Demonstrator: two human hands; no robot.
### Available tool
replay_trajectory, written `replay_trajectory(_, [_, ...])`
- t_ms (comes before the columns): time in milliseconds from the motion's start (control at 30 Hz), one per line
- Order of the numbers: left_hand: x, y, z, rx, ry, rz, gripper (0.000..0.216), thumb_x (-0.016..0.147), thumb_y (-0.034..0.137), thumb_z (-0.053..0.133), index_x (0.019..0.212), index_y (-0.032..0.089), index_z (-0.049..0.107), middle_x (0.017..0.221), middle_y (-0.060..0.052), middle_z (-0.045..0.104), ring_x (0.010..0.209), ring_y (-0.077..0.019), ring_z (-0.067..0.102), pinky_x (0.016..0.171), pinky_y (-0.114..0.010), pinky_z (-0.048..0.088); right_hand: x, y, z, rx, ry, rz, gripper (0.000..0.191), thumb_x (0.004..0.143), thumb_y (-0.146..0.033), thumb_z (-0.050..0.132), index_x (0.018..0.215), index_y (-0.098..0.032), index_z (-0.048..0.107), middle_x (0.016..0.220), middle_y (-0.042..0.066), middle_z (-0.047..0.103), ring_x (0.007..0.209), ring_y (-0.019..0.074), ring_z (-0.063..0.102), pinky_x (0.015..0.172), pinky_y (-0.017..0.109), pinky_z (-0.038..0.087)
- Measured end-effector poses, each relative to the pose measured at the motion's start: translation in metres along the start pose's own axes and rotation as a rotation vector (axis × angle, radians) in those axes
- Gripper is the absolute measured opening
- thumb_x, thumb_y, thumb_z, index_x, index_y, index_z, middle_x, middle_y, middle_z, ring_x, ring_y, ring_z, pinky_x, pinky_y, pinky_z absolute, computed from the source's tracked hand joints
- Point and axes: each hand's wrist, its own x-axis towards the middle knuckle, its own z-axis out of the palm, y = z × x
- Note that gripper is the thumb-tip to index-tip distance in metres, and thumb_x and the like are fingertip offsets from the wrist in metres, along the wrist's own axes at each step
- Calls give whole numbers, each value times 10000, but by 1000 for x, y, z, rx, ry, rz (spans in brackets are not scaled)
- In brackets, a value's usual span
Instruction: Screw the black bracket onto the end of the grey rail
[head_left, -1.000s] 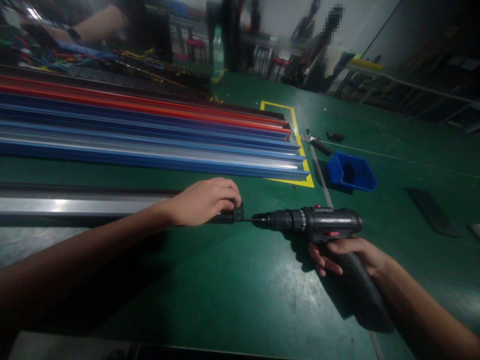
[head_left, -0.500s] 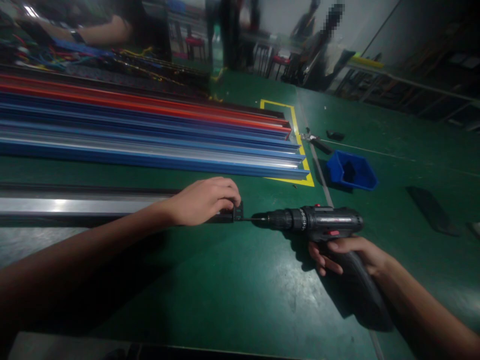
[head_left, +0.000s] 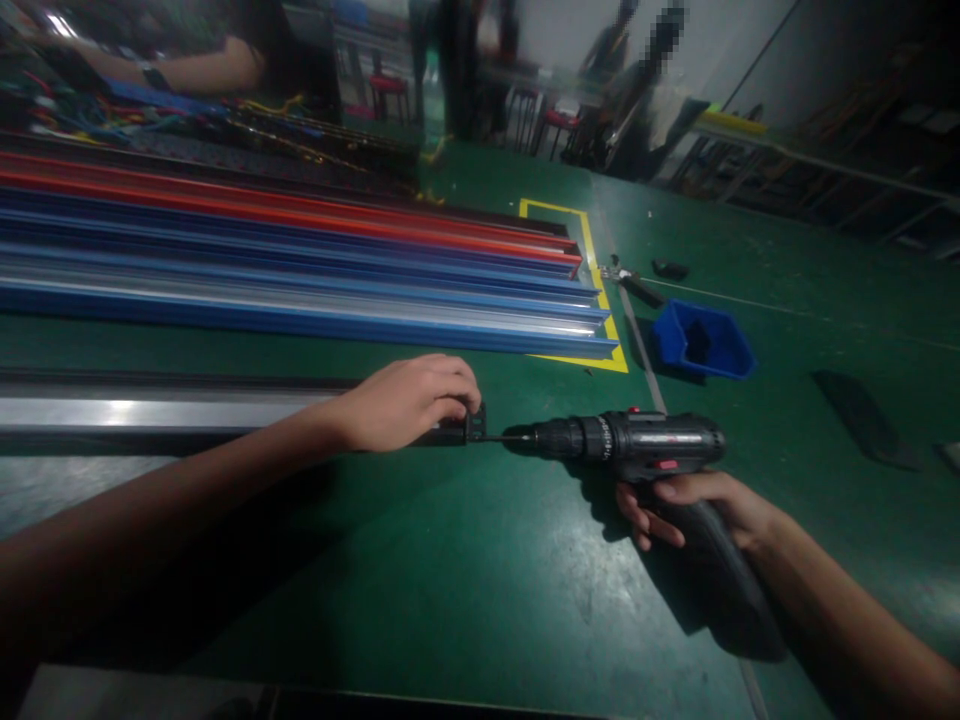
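Observation:
A long black and silver metal profile [head_left: 187, 408] lies across the left of the green table. My left hand [head_left: 412, 402] rests over its right end, fingers curled against a small black end bracket [head_left: 476, 422]. In my right hand [head_left: 697, 500] is a black cordless drill [head_left: 637, 442], its grip wrapped by my fingers. The thin bit [head_left: 506, 437] points left and its tip meets the bracket at the profile's end. Whether a screw sits at the tip is too small to tell.
Blue profiles [head_left: 315, 290] and red profiles [head_left: 337, 212] lie behind, ending at yellow tape [head_left: 616, 350]. To the right are a blue bin [head_left: 720, 350], pliers [head_left: 637, 287] and a dark flat piece [head_left: 862, 420]. Another person's arm [head_left: 202, 70] is over wires at the back left.

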Motion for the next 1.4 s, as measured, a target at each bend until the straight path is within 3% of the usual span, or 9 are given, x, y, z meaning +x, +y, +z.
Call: replay_trajectory(1400, [-1, -3, 1, 12, -6, -10, 201, 1014, 252, 511, 1017, 248, 712, 1188, 0, 662, 1138, -174, 596, 998, -300, 403, 0, -2, 1, 10, 23, 19, 303, 923, -246, 658, 1078, -5, 757, 940, 141, 718, 622, 102, 656, 842, 365, 623])
